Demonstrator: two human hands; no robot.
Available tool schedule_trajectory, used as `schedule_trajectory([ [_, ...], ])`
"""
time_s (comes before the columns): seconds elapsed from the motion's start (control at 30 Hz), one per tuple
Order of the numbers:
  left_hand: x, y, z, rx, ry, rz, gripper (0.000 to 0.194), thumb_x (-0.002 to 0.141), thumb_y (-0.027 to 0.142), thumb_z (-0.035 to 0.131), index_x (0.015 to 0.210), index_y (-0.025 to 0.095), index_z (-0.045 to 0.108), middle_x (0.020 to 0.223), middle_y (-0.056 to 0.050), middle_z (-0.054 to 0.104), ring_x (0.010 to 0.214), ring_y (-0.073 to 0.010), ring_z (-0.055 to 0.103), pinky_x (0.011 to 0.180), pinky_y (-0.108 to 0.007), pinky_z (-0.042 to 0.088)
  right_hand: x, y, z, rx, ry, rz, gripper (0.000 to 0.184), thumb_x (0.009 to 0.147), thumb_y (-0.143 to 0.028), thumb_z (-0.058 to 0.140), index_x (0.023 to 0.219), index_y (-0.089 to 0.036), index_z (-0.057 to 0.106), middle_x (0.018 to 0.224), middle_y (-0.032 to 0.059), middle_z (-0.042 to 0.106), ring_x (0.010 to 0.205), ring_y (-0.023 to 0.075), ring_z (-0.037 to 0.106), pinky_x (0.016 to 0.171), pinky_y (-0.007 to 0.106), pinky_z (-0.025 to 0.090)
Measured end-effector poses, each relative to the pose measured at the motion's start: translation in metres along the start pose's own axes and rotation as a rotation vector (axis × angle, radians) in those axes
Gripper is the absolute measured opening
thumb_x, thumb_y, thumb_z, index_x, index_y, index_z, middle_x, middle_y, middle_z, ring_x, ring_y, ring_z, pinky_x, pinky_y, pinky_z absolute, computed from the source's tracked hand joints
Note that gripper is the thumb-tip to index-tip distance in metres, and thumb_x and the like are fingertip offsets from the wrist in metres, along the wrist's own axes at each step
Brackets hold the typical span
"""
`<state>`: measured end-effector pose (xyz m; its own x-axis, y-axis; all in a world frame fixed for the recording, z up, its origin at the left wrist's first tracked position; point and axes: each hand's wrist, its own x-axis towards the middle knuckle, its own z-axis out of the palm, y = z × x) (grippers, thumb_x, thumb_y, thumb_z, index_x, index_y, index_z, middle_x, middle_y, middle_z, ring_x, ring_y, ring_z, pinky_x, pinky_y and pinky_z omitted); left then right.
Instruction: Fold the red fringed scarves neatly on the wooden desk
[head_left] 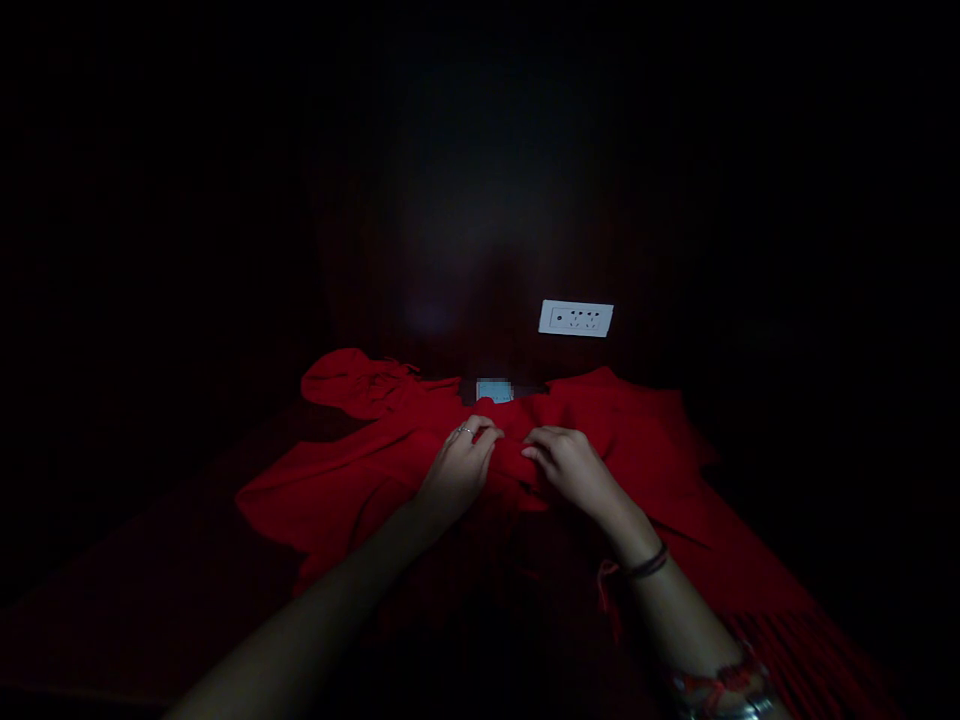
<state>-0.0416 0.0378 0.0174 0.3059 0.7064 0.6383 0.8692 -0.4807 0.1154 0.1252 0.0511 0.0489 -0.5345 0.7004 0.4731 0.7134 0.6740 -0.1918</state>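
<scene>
- Darkness fills most of the room, with a faint glow on the back wall (502, 190) at 12 o'clock and a white socket panel (576, 318) at 1 o'clock from my hands.
- Red cloth (637, 430) lies spread and rumpled before me: one lobe reaches out to 9 o'clock, and a fringe (802, 645) hangs at 4 o'clock.
- At 10 o'clock sits a gathered red bundle (349, 383).
- Both hands are on the middle of the cloth, near each other but apart. With my left hand (461, 465), wearing a ring (466, 430), I have thumb and fingertips drawn together on the fabric; my right hand (570, 465) pinches it too, at 3 o'clock from the left. How much cloth lies in each pinch I cannot tell.
- To handle it well, I judge it best to pinch lightly, keep both hands level, and mind that the dark bracelet (649, 562) on my right wrist doesn't snag loose threads.
- Just beyond my fingers, at 12 o'clock, a pale rectangle (495, 391), perhaps a label, is too blurred to read. No brand is legible anywhere, the socket panel included.
</scene>
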Motion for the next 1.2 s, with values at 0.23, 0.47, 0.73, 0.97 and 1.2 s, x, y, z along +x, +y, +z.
schedule_trajectory([
  [0.23, -0.002, 0.004, 0.000, -0.017, -0.101, -0.031, 0.023, 0.086, 0.024, 0.029, 0.083, 0.018, 0.051, 0.082, -0.003, 0.056, 0.079, -0.0142, 0.053, 0.073, -0.024, 0.040, -0.001, 0.001, -0.003, 0.101, 0.008, -0.022, 0.015, 0.077, -0.024, 0.051, 0.089, -0.017, 0.058, 0.085, 0.0055, 0.061, 0.078, 0.0151, 0.055, 0.068, 0.024, 0.040],
  [0.47, 0.000, 0.006, -0.008, 0.125, -0.191, -0.205, 0.026, 0.087, 0.026, 0.023, 0.087, 0.018, 0.048, 0.077, -0.003, 0.059, 0.069, -0.0159, 0.056, 0.057, -0.023, 0.039, 0.000, 0.001, -0.005, 0.035, -0.010, 0.014, 0.012, 0.079, -0.019, 0.047, 0.076, -0.016, 0.059, 0.073, 0.0045, 0.060, 0.068, 0.0137, 0.055, 0.063, 0.023, 0.039],
  [0.73, 0.003, 0.000, -0.015, 0.278, -0.179, -0.345, 0.024, 0.086, 0.023, 0.025, 0.091, 0.018, 0.048, 0.081, -0.005, 0.057, 0.072, -0.0170, 0.056, 0.060, -0.025, 0.041, 0.000, 0.002, -0.004, 0.034, 0.020, 0.015, 0.018, 0.075, -0.007, 0.047, 0.084, -0.017, 0.059, 0.081, 0.0051, 0.061, 0.076, 0.0151, 0.055, 0.069, 0.024, 0.040],
  [0.97, 0.000, 0.005, -0.006, 0.028, -0.070, 0.014, 0.021, 0.083, 0.022, 0.035, 0.099, 0.018, 0.047, 0.096, -0.004, 0.053, 0.088, -0.0155, 0.050, 0.077, -0.025, 0.039, 0.001, 0.001, 0.004, 0.151, 0.033, -0.004, 0.017, 0.076, -0.011, 0.048, 0.087, -0.017, 0.059, 0.084, 0.0046, 0.062, 0.077, 0.0146, 0.056, 0.071, 0.024, 0.042],
  [1.2, -0.003, -0.002, 0.001, -0.002, -0.119, -0.127, 0.022, 0.086, 0.023, 0.028, 0.083, 0.018, 0.050, 0.077, -0.002, 0.058, 0.070, -0.0145, 0.055, 0.062, -0.023, 0.040, 0.001, 0.004, 0.003, 0.161, 0.093, -0.059, 0.016, 0.075, -0.017, 0.052, 0.090, -0.017, 0.058, 0.086, 0.0050, 0.059, 0.080, 0.0149, 0.054, 0.072, 0.025, 0.042],
])
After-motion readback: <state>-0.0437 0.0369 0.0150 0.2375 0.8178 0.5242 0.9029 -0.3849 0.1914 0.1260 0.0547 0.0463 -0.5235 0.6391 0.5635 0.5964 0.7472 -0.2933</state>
